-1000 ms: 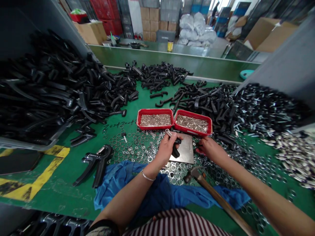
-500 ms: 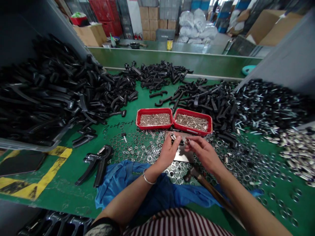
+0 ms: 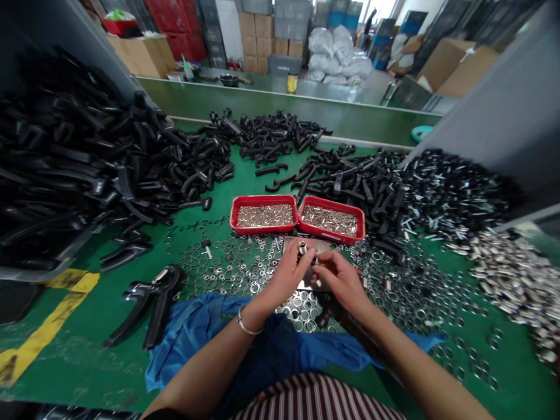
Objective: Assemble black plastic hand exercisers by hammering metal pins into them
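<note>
My left hand (image 3: 284, 274) is closed around a small silver metal sleeve (image 3: 303, 248), with a dark piece showing below it between the hands. My right hand (image 3: 343, 283) has its fingers pinched together against that dark piece; anything held in the fingertips is too small to make out. Both hands are above a flat metal plate (image 3: 322, 245). Behind the plate stand two red trays, the left tray (image 3: 231, 217) holding tiny metal parts and the right tray (image 3: 362, 224) holding small pins. A hammer (image 3: 324, 318) lies under my right forearm.
Loose metal rings (image 3: 236, 268) spread around the plate. A spring hand grip (image 3: 153, 303) lies left, beside a blue cloth (image 3: 196, 332). Black handles (image 3: 166, 157) pile up left and behind; black-and-silver screws (image 3: 450, 186) and silver sleeves (image 3: 511, 274) heap at right.
My right hand has come closer to my left, its fingers now meeting the held piece. The silver sleeve stands more upright. The whole view has shifted slightly.
</note>
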### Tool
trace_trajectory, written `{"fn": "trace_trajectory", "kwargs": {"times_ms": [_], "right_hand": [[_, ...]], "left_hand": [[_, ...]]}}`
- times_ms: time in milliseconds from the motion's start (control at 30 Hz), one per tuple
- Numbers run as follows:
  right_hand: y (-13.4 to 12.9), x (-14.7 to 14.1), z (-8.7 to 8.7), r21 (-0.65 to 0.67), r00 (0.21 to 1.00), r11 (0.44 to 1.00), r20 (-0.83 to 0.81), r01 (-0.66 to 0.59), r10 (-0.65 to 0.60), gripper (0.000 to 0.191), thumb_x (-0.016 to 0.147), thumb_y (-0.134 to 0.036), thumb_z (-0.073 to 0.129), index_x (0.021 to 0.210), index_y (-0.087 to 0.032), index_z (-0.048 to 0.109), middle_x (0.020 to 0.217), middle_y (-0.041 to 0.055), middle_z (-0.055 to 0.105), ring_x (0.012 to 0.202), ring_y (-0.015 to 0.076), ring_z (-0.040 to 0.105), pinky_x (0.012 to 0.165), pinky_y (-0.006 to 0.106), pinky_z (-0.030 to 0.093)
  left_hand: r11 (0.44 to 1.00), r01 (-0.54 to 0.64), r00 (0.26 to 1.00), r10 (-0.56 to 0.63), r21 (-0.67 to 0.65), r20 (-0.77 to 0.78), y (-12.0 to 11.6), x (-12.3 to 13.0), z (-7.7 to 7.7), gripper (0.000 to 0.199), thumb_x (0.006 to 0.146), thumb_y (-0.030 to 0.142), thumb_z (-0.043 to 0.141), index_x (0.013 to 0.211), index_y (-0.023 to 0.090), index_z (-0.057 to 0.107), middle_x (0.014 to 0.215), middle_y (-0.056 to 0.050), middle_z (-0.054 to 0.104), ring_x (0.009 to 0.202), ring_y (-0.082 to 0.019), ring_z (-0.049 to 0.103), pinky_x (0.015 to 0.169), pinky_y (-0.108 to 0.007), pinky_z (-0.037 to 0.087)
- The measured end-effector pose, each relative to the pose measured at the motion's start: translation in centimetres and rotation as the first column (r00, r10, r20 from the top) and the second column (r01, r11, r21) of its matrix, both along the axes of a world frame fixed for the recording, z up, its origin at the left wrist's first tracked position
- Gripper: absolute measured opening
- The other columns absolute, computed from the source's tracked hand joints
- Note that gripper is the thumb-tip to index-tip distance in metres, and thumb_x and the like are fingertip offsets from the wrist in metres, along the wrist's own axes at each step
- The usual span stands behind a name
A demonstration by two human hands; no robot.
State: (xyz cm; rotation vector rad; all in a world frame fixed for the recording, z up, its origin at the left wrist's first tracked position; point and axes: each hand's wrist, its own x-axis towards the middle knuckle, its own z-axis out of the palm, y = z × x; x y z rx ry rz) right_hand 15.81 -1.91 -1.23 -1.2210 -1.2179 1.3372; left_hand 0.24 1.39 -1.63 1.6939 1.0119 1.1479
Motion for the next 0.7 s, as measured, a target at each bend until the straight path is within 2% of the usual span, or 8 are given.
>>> {"fn": "trace_trajectory", "kwargs": {"times_ms": [133,200,233,300,367,467,533,700], "right_hand": [[-0.5,-0.3,0.0,-0.219,0.925,0.931,-0.310,-0.293,0.218,0.037,0.091,-0.057,0.055,0.086,-0.021,0.054,0.063,-0.0050,0.054,0.045,0.0091,0.045,0.044,0.024,0.044],[-0.7,0.5,0.1,-0.257,0.920,0.887,-0.191,-0.382,0.341,0.049,0.096,-0.063,0.037,0.093,-0.019,0.058,0.061,-0.0042,0.055,0.040,0.0088,0.040,0.041,0.023,0.039],[-0.6,1.4,0.2,-0.246,0.920,0.891,-0.014,-0.382,0.391,0.052,0.098,-0.063,0.033,0.098,-0.018,0.059,0.062,-0.0030,0.058,0.040,0.0093,0.042,0.042,0.024,0.039],[0.0,4.8,0.5,-0.132,0.813,0.959,0.508,-0.252,0.284,0.047,0.098,-0.059,0.037,0.110,-0.020,0.061,0.073,0.0004,0.066,0.051,0.0117,0.054,0.054,0.026,0.045],[1.4,9.8,0.9,0.128,0.460,0.991,0.882,-0.031,-0.100,0.038,0.098,-0.051,0.045,0.116,-0.022,0.061,0.092,0.0041,0.070,0.078,0.0159,0.064,0.075,0.029,0.048],[3.9,18.0,1.5,0.250,0.237,0.951,0.928,0.182,-0.289,0.033,0.101,-0.029,0.038,0.115,-0.010,0.061,0.111,0.0186,0.065,0.103,0.0254,0.060,0.091,0.043,0.044],[5.2,22.2,1.8,0.265,0.151,0.932,0.939,0.248,-0.307,0.028,0.098,-0.026,0.049,0.115,-0.008,0.061,0.115,0.0187,0.063,0.106,0.0269,0.059,0.093,0.047,0.045],[6.4,26.4,2.1,0.229,0.109,0.923,0.956,0.310,-0.274,0.036,0.094,-0.037,0.062,0.124,-0.017,0.058,0.124,0.0088,0.061,0.104,0.0219,0.063,0.087,0.043,0.055]], "left_hand": [[0.995,0.104,0.993,-0.105,-0.007,-0.063,0.0,-0.3,0.1,0.020,0.099,0.036,0.046,0.101,0.019,0.057,0.098,-0.005,0.063,0.094,-0.018,0.058,0.090,-0.031,0.044],[0.994,0.091,0.993,-0.096,-0.069,-0.072,0.0,-0.2,-0.3,0.022,0.098,0.039,0.046,0.100,0.019,0.056,0.092,-0.003,0.063,0.087,-0.017,0.058,0.085,-0.030,0.044],[0.993,0.068,0.995,-0.075,-0.101,-0.067,0.0,-0.2,-0.5,0.024,0.098,0.041,0.046,0.099,0.019,0.056,0.091,-0.003,0.063,0.085,-0.017,0.058,0.083,-0.029,0.044],[0.989,0.018,0.999,-0.025,-0.150,-0.041,0.0,-0.2,-0.6,0.027,0.099,0.043,0.044,0.098,0.019,0.058,0.091,-0.003,0.064,0.085,-0.017,0.059,0.083,-0.029,0.044],[0.986,-0.025,1.000,0.025,-0.166,-0.003,0.2,-0.4,-0.3,0.031,0.099,0.044,0.042,0.096,0.019,0.060,0.093,-0.004,0.065,0.088,-0.018,0.059,0.085,-0.030,0.044],[0.977,-0.055,0.997,0.065,-0.204,0.042,0.2,-0.3,0.5,0.036,0.098,0.048,0.042,0.093,0.019,0.062,0.092,-0.005,0.065,0.088,-0.018,0.060,0.083,-0.029,0.045],[0.961,-0.064,0.996,0.080,-0.268,0.049,0.1,-0.1,0.8,0.039,0.096,0.051,0.043,0.094,0.018,0.063,0.091,-0.005,0.066,0.085,-0.018,0.060,0.079,-0.028,0.046],[0.941,-0.071,0.996,0.085,-0.332,0.029,-0.2,-0.4,0.5,0.045,0.089,0.061,0.051,0.094,0.019,0.067,0.093,-0.006,0.069,0.089,-0.023,0.063,0.080,-0.032,0.049]]}}
